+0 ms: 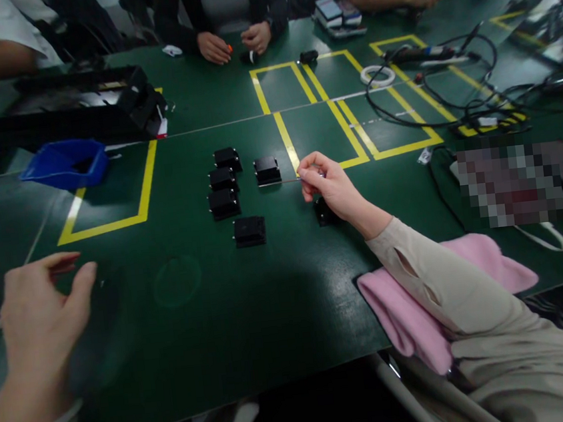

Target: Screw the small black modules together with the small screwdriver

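My left hand [45,310] is at the left side of the green table, its thumb and fingers apart and nothing between them. A tiny pale speck shows just right of its thumb. Pinched in my right hand [326,183] is a thin metal rod [281,182], which points left; its grip end is hidden by my fingers. The rod's tip lies at the front edge of a small black box-shaped part [267,170]. Similar black parts [224,203] stand in a column to the left, and one [249,230] lies nearer me. Another black part [322,212] is partly covered by my right hand.
A blue bin [66,164] and a long black housing [74,108] stand at the left. Pink cloth [402,306] lies under my right forearm. Coiled black cables [449,86] and a white ring [377,76] are at the right. Across the table, a co-worker's hands [214,47] handle small parts.
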Tool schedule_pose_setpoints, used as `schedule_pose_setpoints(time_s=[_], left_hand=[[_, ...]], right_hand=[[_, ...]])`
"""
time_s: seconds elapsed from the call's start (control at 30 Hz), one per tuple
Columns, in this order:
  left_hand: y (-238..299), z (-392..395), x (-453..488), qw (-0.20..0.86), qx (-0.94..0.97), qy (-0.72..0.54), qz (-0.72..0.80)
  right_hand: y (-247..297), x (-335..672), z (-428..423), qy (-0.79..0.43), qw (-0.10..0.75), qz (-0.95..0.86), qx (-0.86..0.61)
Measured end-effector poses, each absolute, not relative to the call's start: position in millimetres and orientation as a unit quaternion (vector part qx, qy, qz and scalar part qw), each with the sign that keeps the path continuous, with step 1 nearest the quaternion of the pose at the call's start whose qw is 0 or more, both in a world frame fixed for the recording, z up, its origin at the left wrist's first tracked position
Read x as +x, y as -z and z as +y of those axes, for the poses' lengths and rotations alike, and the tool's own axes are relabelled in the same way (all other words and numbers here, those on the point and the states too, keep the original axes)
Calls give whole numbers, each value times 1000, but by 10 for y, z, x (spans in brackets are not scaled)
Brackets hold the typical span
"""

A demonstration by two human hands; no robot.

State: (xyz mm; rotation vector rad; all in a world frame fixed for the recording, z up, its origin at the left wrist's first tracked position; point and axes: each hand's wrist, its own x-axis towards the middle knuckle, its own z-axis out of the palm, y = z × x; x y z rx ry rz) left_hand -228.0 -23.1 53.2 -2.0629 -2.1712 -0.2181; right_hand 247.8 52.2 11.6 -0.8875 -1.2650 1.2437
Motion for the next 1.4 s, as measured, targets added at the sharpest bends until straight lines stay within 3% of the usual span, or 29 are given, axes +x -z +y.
schedule_pose_setpoints(time_s=[0.07, 0.17, 0.37, 0.83, 1.2, 1.4], left_hand=[[-682, -172, -1901, 71, -705, 87, -700], [-824, -63, -1326, -27, -773, 71, -630], [-707, 236, -607, -138, -891, 98, -421], [-586, 497, -362, -221, -897, 39, -381], [-660, 373, -297, -160, -884, 9, -440], [-867, 503, -418, -147, -919, -19, -366]], right_hand=[[-109, 2482, 522, -516, 544, -544, -377], [-104, 2484, 524, -503, 540, -559, -378], [-111, 2487, 523, -495, 536, -572, -376], [-94, 2507, 554, -510, 526, -568, -374], [-106, 2492, 546, -504, 531, -566, -379], [-106, 2499, 547, -507, 541, -549, -385]])
